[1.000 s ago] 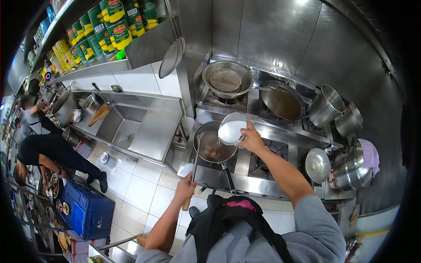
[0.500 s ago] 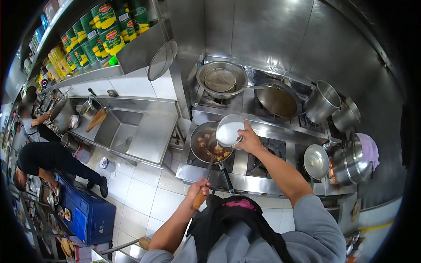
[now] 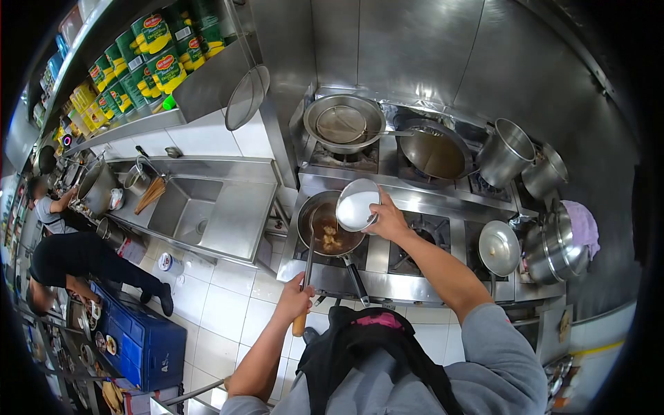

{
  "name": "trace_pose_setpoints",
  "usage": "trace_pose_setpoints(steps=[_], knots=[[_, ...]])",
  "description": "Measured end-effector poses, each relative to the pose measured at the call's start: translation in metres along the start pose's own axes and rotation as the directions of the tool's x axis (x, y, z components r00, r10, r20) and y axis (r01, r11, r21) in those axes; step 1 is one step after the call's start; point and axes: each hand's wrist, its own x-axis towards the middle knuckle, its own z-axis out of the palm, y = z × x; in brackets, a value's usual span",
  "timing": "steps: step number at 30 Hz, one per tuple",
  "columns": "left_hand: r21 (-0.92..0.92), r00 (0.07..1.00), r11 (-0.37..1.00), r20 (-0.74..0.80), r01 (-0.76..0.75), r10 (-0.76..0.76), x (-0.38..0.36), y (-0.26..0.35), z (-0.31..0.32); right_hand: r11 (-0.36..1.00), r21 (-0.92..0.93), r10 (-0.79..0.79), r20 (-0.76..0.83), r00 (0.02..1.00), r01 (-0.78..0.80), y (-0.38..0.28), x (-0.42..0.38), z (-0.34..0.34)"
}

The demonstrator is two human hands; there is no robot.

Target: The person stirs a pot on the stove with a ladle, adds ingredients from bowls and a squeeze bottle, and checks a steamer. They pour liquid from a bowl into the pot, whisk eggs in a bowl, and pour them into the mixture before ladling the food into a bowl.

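My left hand (image 3: 294,303) is closed around the wooden-handled ladle (image 3: 308,266), whose metal shaft reaches up into a frying pan (image 3: 355,250). Brown liquid fills the pan, with several light chunks (image 3: 330,237) bunched near its middle. The ladle's head lies in the pan's left part, partly hidden in the liquid. My right hand (image 3: 389,220) grips the right rim of a bowl (image 3: 356,185) holding something white. That bowl is held tilted over the pan's upper right edge. The pan's black handle (image 3: 357,282) points toward me, between my arms.
Behind the pan sit a strainer over a metal bowl (image 3: 344,146) and a dark wok (image 3: 443,169). Tall pots (image 3: 507,152) and a small pan (image 3: 499,249) stand right. Left are a sink (image 3: 187,204), cans (image 3: 166,68) on a shelf, a bending person (image 3: 83,259) and a blue bin (image 3: 145,339).
My left hand has moved left and the ladle has swung to the pan's left side. The chunks have gathered toward the middle. The bowl remains tilted over the pan.
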Motion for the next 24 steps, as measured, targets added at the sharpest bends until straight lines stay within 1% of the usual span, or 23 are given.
trace_pose_setpoints(steps=[2,3,4,5,6,8,9,10,11,12,13,14,15,16,17,19,20,22,23,24], knots=[[0.144,0.997,0.988,-0.043,-0.057,0.063,0.006,-0.002,0.003,1.000,-0.001,0.012,0.015,1.000,-0.012,-0.003,0.000,0.000],[0.142,0.997,0.988,-0.046,-0.056,0.063,0.012,-0.008,0.003,1.000,0.005,0.021,0.017,1.000,-0.021,-0.005,0.000,-0.001],[0.311,0.981,0.941,-0.096,-0.131,0.168,0.023,-0.018,0.003,0.999,0.012,0.031,0.018,0.999,-0.031,-0.006,0.001,-0.001],[0.475,0.952,0.859,-0.125,-0.190,0.279,0.034,-0.030,0.003,1.000,0.011,0.029,0.018,0.999,-0.030,-0.006,0.002,0.000],[0.474,0.952,0.859,-0.124,-0.192,0.281,0.044,-0.042,0.003,0.999,0.009,0.033,0.015,0.999,-0.033,-0.006,0.002,0.001],[0.659,0.843,0.687,-0.148,-0.306,0.517,0.057,-0.067,0.001,0.999,0.005,0.039,0.007,0.999,-0.039,-0.005,0.003,0.001],[0.659,0.843,0.686,-0.144,-0.309,0.518,0.057,-0.079,0.003,0.999,0.020,0.034,-0.001,0.999,-0.034,-0.004,0.003,0.001],[0.555,0.880,0.786,-0.188,-0.272,0.437,0.055,-0.087,0.006,0.999,0.035,0.029,-0.009,1.000,-0.028,-0.004,0.003,0.000],[0.440,0.911,0.869,-0.221,-0.225,0.348,0.046,-0.075,0.011,0.999,0.034,0.033,-0.012,0.999,-0.032,-0.004,0.003,0.000],[0.181,0.966,0.979,-0.221,-0.096,0.136,0.032,-0.065,0.019,0.999,0.030,0.033,-0.024,0.999,-0.032,-0.004,0.002,0.000],[0.183,0.966,0.978,-0.218,-0.095,0.135,0.034,-0.068,0.021,0.999,0.026,0.032,-0.036,0.999,-0.031,-0.004,0.002,0.000],[-0.082,0.984,0.994,-0.171,-0.066,0.051,0.035,-0.073,0.022,0.999,0.027,0.034,-0.036,0.999,-0.033,-0.003,0.001,0.001],[-0.340,0.994,0.940,-0.104,-0.019,-0.018,0.036,-0.076,0.023,1.000,0.020,0.023,-0.051,0.998,-0.022,-0.002,0.001,0.002],[-0.446,0.998,0.895,-0.042,0.016,-0.039,0.037,-0.073,0.023,1.000,0.011,0.010,-0.066,0.998,-0.010,-0.001,0.001,0.002],[-0.447,0.998,0.895,-0.042,0.015,-0.037,0.039,-0.071,0.023,1.000,0.011,0.009,-0.067,0.998,-0.008,0.000,0.001,0.002],[-0.675,0.994,0.730,0.054,0.104,-0.092,0.037,-0.061,0.023,0.999,0.004,0.037,-0.074,0.997,-0.037,0.001,-0.001,0.002],[-0.677,0.994,0.729,0.053,0.102,-0.091,0.035,-0.053,0.023,0.999,0.004,0.034,-0.073,0.997,-0.034,0.001,-0.002,0.002],[-0.617,0.992,0.777,0.082,0.123,-0.092,0.024,-0.039,0.025,0.993,0.068,0.100,-0.108,0.989,-0.093,0.005,-0.006,0.003],[-0.616,0.992,0.778,0.083,0.125,-0.094,0.021,-0.035,0.026,0.993,0.069,0.101,-0.108,0.989,-0.094,0.008,-0.008,0.005],[-0.479,0.997,0.874,0.056,0.079,-0.059,0.018,-0.033,0.026,0.981,0.141,0.154,-0.131,0.979,-0.135,0.011,-0.010,0.007]])
